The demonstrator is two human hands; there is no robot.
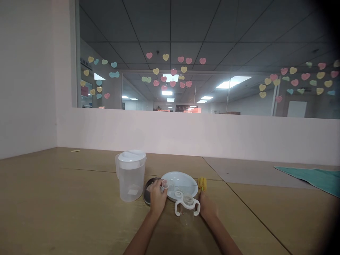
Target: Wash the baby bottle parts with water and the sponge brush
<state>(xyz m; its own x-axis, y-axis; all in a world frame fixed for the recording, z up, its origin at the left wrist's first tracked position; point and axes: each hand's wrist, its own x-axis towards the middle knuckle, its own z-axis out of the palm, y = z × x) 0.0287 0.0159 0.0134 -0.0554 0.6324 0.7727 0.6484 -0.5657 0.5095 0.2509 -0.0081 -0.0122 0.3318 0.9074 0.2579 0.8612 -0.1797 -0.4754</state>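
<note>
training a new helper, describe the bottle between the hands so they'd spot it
On the table, find the round white bowl. Nearer the camera, between the left hand and the right hand, stands a clear bottle; unlike the lidded pitcher, it wears two curved white handles.

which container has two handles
The bottle in front of the white bowl: a curved white handle juts from each side, while the lidded jug shows only one.
</note>
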